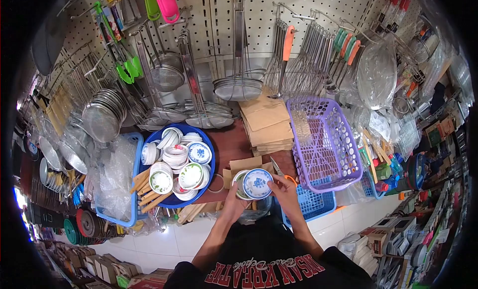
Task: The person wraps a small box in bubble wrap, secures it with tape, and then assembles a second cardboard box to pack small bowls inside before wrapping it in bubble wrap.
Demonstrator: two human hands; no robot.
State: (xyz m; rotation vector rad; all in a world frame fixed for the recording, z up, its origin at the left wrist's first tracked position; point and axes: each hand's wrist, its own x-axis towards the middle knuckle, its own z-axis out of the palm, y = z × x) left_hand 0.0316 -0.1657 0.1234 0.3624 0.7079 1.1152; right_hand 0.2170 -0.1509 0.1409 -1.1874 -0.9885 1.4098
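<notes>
A small white bowl with a blue flower pattern [258, 183] is held by its right rim in my right hand [285, 189], thumb and fingers closed on it. My left hand [234, 203] grips another bowl with a greenish rim [242, 185], which sits to the left of the blue one and partly behind it. Behind both bowls lies a small open cardboard box [246, 164]. To the left, a round blue basin [212, 172] holds several stacks of small patterned bowls [190, 175].
Brown cardboard pieces [266, 121] are stacked behind the hands. Orange-handled scissors [290, 178] lie right of my right hand, near a purple basket [323, 182] and a blue basket [318, 202]. Strainers [238, 90] and whisks [301, 60] hang from the pegboard.
</notes>
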